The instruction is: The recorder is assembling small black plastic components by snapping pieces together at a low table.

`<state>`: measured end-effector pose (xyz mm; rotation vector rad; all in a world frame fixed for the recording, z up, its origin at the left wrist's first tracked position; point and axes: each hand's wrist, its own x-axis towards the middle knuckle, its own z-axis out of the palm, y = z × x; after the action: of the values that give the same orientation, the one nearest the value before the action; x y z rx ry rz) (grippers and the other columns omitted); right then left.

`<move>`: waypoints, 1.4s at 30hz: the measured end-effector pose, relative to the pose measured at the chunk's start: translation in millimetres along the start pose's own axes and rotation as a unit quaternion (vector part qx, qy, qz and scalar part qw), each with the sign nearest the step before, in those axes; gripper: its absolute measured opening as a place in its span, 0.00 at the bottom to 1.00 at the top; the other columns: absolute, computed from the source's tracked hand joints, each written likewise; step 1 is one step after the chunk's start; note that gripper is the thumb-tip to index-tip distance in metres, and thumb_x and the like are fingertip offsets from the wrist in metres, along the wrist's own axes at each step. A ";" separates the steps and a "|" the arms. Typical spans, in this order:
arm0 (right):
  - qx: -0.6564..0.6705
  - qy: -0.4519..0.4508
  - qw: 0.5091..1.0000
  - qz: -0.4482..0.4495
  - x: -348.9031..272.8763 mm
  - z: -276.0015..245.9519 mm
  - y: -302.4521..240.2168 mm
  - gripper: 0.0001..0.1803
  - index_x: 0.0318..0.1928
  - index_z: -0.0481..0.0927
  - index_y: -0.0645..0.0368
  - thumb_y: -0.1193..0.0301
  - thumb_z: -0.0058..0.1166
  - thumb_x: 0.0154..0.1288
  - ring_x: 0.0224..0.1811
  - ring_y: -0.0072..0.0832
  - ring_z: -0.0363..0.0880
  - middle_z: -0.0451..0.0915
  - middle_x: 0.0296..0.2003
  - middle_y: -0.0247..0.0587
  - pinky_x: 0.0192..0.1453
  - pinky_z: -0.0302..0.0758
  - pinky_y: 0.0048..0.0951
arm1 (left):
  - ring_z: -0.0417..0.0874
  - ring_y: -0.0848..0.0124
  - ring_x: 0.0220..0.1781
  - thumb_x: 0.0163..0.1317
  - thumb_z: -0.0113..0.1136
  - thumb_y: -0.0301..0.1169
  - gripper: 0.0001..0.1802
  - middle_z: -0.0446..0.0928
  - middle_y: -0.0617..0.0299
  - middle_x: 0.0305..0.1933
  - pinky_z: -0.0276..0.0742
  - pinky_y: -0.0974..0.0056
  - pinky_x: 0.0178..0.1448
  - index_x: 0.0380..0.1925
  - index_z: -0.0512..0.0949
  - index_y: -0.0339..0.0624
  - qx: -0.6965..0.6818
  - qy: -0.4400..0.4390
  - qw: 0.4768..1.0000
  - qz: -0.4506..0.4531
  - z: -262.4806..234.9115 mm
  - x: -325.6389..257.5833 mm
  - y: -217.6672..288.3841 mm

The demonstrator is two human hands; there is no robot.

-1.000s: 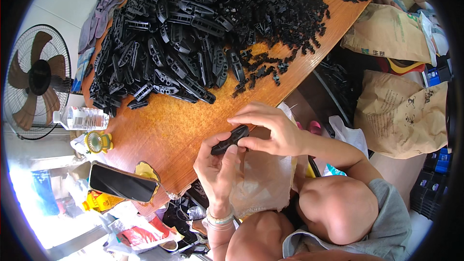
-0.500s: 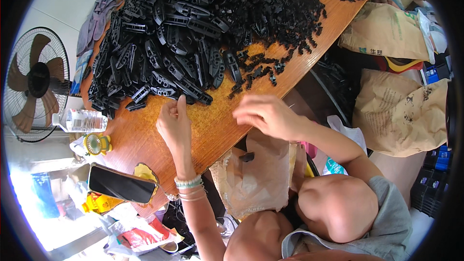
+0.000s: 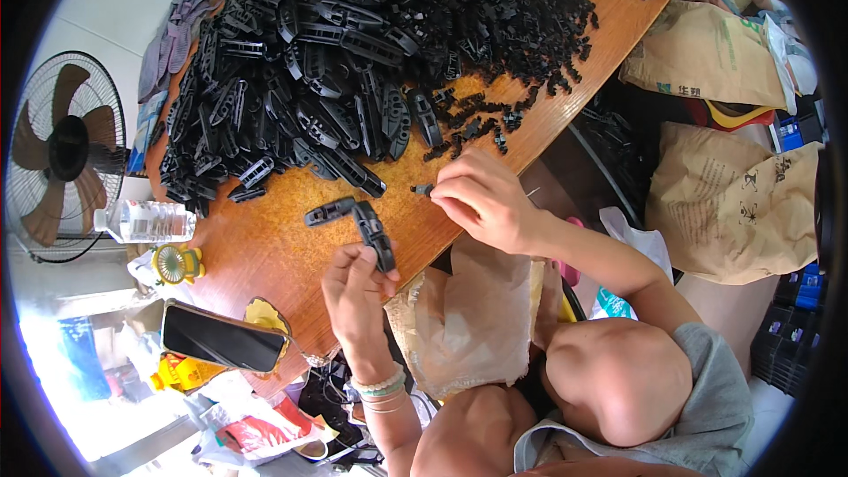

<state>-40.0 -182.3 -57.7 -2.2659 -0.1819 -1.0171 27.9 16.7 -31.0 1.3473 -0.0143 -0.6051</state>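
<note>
At frame centre I see my left hand (image 3: 358,287) gripping a long black plastic piece (image 3: 374,235) while my right hand (image 3: 481,199) pinches a small black clip (image 3: 423,188).

Both forearms are left bare, with no sleeves seen below the elbows. On the wrist of the left hand (image 3: 358,296) a stack of thin bracelets is worn, one of pale round beads and another that appears greenish, though the small view leaves the colours uncertain; no ring, watch or band can be made out on the right hand (image 3: 481,199). Grey shorts of soft fabric are worn, and the knees are uncovered.
</note>
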 end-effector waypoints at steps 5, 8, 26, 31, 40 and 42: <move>0.258 -0.029 0.946 0.196 6.3 -7.4 -37.8 0.10 0.39 0.79 0.64 0.83 0.58 0.54 0.32 0.25 0.78 0.79 0.33 0.39 0.34 0.74 0.25 | 0.80 0.67 0.25 0.61 0.52 0.23 0.14 0.78 0.45 0.37 0.77 0.68 0.28 0.47 0.68 0.32 -0.154 -0.122 0.980 -0.010 9.5 -5.3 -13.2; 0.277 -0.043 0.939 0.199 6.2 -7.1 -46.6 0.10 0.40 0.80 0.64 0.84 0.57 0.55 0.34 0.29 0.79 0.79 0.34 0.41 0.34 0.75 0.25 | 0.82 0.65 0.30 0.58 0.54 0.19 0.27 0.78 0.45 0.39 0.81 0.66 0.34 0.58 0.59 0.31 -0.115 -0.132 0.984 0.017 21.9 -13.2 -3.9; 0.106 -0.005 0.994 -0.035 -6.9 -3.0 -39.2 0.14 0.37 0.82 0.60 0.82 0.61 0.46 0.34 0.35 0.77 0.78 0.35 0.40 0.36 0.74 0.31 | 0.83 0.65 0.30 0.53 0.57 0.14 0.16 0.79 0.48 0.30 0.82 0.66 0.37 0.42 0.66 0.29 0.091 -0.015 0.994 0.064 33.4 -30.3 3.4; 0.233 -0.095 0.961 0.111 -2.9 -11.7 -38.5 0.13 0.41 0.78 0.63 0.75 0.60 0.54 0.35 0.37 0.77 0.78 0.35 0.43 0.39 0.73 0.34 | 0.84 0.64 0.30 0.56 0.57 0.18 0.14 0.80 0.49 0.31 0.81 0.67 0.38 0.41 0.66 0.29 0.096 -0.019 0.990 0.098 31.4 -34.1 -0.3; 0.304 -0.283 0.888 0.199 -5.8 -28.3 -11.9 0.10 0.39 0.82 0.60 0.72 0.60 0.56 0.33 0.32 0.79 0.80 0.31 0.41 0.36 0.72 0.29 | 0.80 0.71 0.40 0.58 0.59 0.25 0.19 0.79 0.56 0.42 0.77 0.69 0.42 0.50 0.71 0.32 0.244 -0.138 0.944 0.175 -1.0 -16.1 14.6; 0.214 -0.148 0.950 0.169 -4.0 -20.7 -1.2 0.10 0.37 0.81 0.61 0.69 0.61 0.56 0.31 0.33 0.77 0.78 0.29 0.41 0.34 0.72 0.33 | 0.79 0.65 0.45 0.55 0.59 0.22 0.17 0.77 0.54 0.45 0.75 0.64 0.49 0.46 0.75 0.35 0.477 0.088 0.856 0.178 1.2 1.2 26.8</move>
<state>-56.1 -193.3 -49.7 -1.9452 -0.1190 -0.4060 39.2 17.6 -6.6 2.2924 -0.4613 -0.1207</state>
